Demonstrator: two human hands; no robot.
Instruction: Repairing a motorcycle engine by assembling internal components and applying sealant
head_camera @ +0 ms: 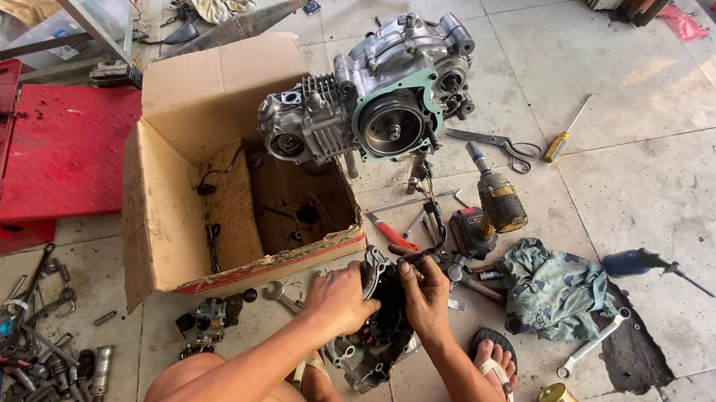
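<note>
My left hand (341,297) and my right hand (424,296) both grip a dark, greasy engine side cover (373,341) held upright on the floor between my knees. The left hand clasps its upper left rim. My right hand's fingers pinch the top edge, where a black wire runs off toward the engine. A silver motorcycle engine (372,92) with a green gasket ring stands on the floor behind, beside an open cardboard box (184,203).
A cordless drill (491,205), scissors (499,144), a yellow-handled screwdriver (564,137), a camouflage rag (554,288) and a spanner (592,344) lie right. Many wrenches (28,362) cover the floor left. A red metal platform (57,149) stands far left.
</note>
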